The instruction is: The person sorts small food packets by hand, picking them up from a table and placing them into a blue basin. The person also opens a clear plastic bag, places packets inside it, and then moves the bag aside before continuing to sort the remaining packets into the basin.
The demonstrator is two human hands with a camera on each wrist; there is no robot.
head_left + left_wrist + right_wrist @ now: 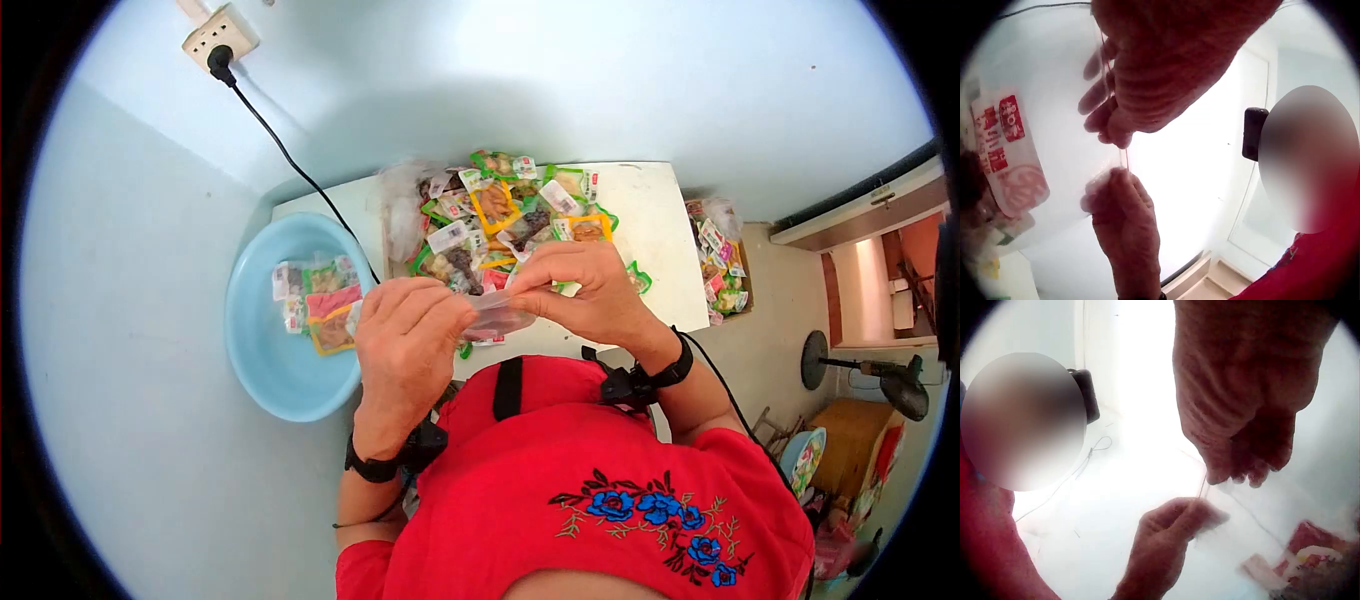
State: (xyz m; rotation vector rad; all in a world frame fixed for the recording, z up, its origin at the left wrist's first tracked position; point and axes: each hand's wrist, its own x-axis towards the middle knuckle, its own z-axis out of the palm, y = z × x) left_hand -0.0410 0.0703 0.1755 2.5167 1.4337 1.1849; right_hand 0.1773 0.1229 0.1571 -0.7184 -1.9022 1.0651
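Observation:
Both hands are at the top edge of a clear plastic zip bag (498,318), in front of the person's body. The left hand (405,340) pinches one end of that edge, its thumb towards the other hand. At the opposite end the right hand (585,292) pinches the edge between thumb and fingers. In the left wrist view a thin red line runs along the bag's edge, and several left fingertips (1092,100) show through the film. Food packets (495,205) with green, yellow and white printing lie heaped just beyond the hands.
A light blue basin (250,340) holding several packets stands left of the white table (655,230). A black power cord (290,155) runs from a wall socket (215,35) down behind the basin. Right of the table is a box of packets (720,255); a fan (900,388) stands farther right.

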